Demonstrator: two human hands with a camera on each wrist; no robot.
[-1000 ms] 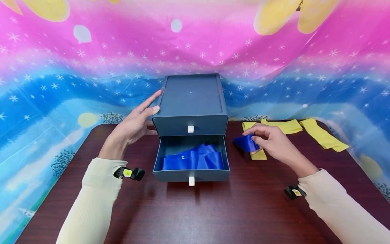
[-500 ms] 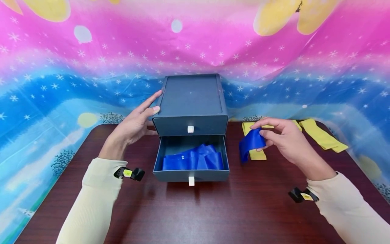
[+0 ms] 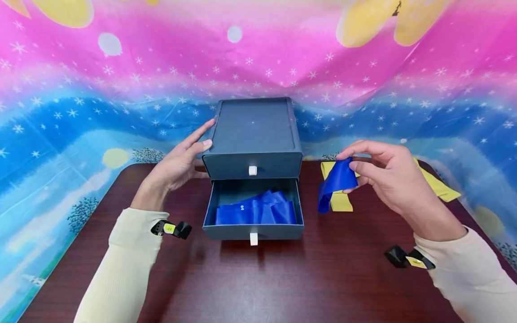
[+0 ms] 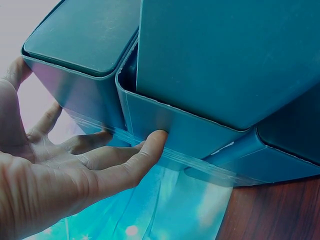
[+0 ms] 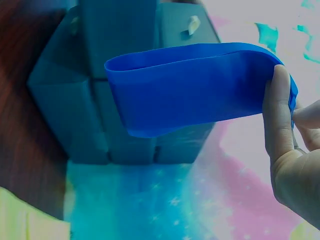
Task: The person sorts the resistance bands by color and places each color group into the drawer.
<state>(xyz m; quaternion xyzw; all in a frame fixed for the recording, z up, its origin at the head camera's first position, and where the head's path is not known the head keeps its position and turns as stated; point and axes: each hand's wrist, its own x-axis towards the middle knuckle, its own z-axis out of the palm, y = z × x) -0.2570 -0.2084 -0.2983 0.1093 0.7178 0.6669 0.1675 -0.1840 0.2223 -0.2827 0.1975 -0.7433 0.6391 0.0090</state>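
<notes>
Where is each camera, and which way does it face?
Head: worn there, facing forward and down at the drawer unit; left hand, right hand, sleeves show.
Left wrist: worn there, facing the drawer unit's side; left hand shows.
Right wrist: worn there, facing the held blue ribbon; right hand partly shows.
Shared, head and right wrist: held blue ribbon.

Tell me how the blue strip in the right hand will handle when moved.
The blue strip is probably floppy, as its free end hangs down from the right hand. It seems light, held in just a pinch. Its smooth-looking surface might slide easily.
</notes>
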